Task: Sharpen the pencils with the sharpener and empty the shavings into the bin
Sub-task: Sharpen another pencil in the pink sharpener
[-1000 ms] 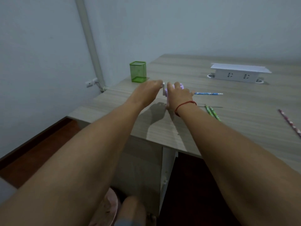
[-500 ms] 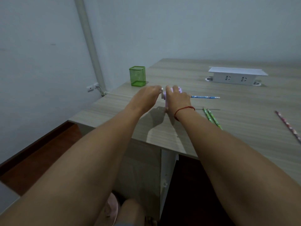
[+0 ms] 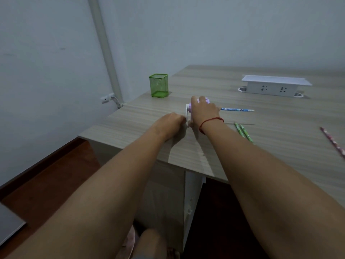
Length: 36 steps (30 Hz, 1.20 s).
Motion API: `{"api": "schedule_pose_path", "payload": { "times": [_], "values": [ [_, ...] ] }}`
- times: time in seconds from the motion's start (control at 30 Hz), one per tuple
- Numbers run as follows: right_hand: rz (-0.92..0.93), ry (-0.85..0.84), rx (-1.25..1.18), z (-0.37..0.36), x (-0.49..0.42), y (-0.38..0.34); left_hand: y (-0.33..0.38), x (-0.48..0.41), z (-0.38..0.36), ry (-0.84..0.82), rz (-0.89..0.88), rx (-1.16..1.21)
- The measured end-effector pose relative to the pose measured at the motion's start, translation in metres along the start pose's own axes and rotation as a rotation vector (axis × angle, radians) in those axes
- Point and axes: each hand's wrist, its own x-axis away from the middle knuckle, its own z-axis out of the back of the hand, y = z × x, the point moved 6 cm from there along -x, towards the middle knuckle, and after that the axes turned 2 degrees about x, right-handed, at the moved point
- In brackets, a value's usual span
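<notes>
— How far along are we?
— Mid-sharpening, we judge. Nearest us, our left hand [image 3: 169, 124] curls its fingers on the low end of the white crank [image 3: 187, 113]. Our right hand [image 3: 203, 113] clasps down over the small lilac plastic sharpener [image 3: 206, 100], which sits on the pale wood-grain desk [image 3: 280, 135] near its left edge.
— And the pencils?
— Two green pencils [image 3: 243, 131] and a pink patterned pencil [image 3: 332, 142] lie apart, waiting, we think; their tips are too small to judge. A blue printed pencil [image 3: 237, 109] sticks out level from the sharpener's right side.
— The shavings?
— Not emptied, we reckon. Farther back stands a green mesh cup [image 3: 158, 85]; we see no sure bin.
</notes>
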Motion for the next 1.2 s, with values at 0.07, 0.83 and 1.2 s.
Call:
{"api": "schedule_pose_path", "payload": {
  "times": [0.07, 0.83, 1.2],
  "values": [
    [0.013, 0.042, -0.014, -0.003, -0.002, 0.001, -0.002, -0.006, -0.006, -0.043, 0.026, 0.001],
    [-0.014, -0.048, 0.017, 0.004, 0.001, 0.000, 0.008, -0.029, 0.050, 0.281, -0.179, -0.129],
    [-0.013, -0.022, -0.014, 0.002, -0.004, -0.001, -0.001, 0.003, -0.001, 0.050, -0.079, -0.090]
  ]
}}
